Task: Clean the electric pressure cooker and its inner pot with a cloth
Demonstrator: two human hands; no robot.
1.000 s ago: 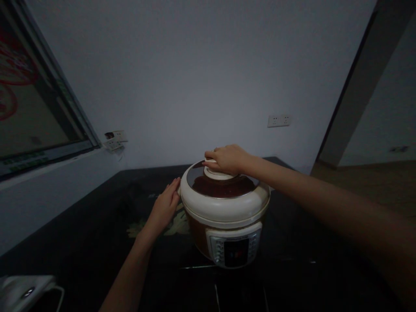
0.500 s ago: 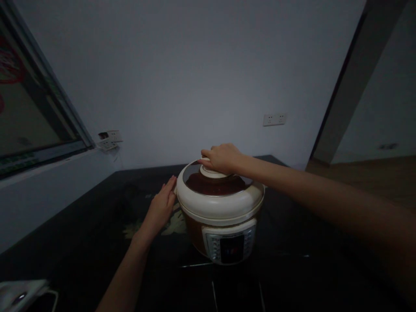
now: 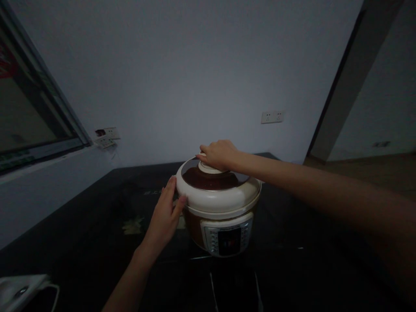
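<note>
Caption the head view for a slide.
Right hand on the knob, left hand against the side of a cooker on a black surface.

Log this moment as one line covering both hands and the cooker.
left hand: against cooker's side | right hand: gripping lid knob | lid: on | cooker: upright on black tabletop

Glossy black tabletop (image 3: 286, 216), spreading below both hands. Directly on it: a cream-and-brown cooker (image 3: 217, 201), upright, beneath the grip of the right hand (image 3: 219, 154) and against the left hand (image 3: 165, 212); a pale leaf-like motif (image 3: 132, 226), left of the latter; and, farther left and nearer the wearer, a white device (image 3: 19, 284), partly cropped.
</note>
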